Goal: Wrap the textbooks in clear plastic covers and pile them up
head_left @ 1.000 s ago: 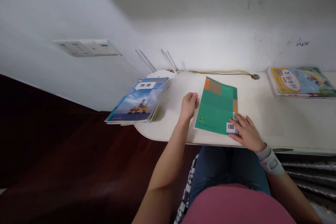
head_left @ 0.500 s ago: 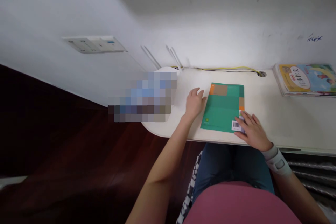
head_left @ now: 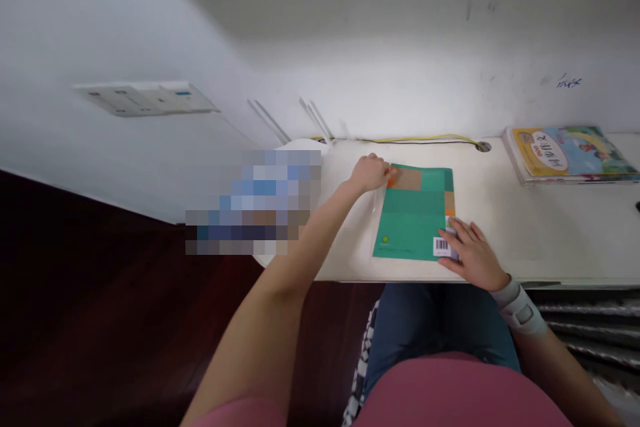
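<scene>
A green book [head_left: 413, 220] with orange and tan blocks and a barcode lies flat on the white desk [head_left: 345, 260]. A thin see-through strip, like a clear plastic cover, shows along its left edge. My left hand [head_left: 371, 172] is at the book's upper left corner, fingers bent and closed on the corner; the fingertips are partly hidden. Spread over the lower right edge beside the barcode, my right hand [head_left: 475, 257] rests with fingers apart, pressing on the book. A grey wrist band [head_left: 520, 310] is on the right wrist.
A stack of books [head_left: 565, 153] stands at the desk's right. To the left is a blurred-out bluish object [head_left: 265, 193], with white antennas [head_left: 315, 117] behind it. Yellow and black cables [head_left: 425, 140] run along the wall to a round hole. A socket panel [head_left: 150, 99] is on the left wall.
My left hand has moved up to the book's upper left corner, its fingers closing there. My right hand stays on the lower right edge. The view has shifted slightly.
</scene>
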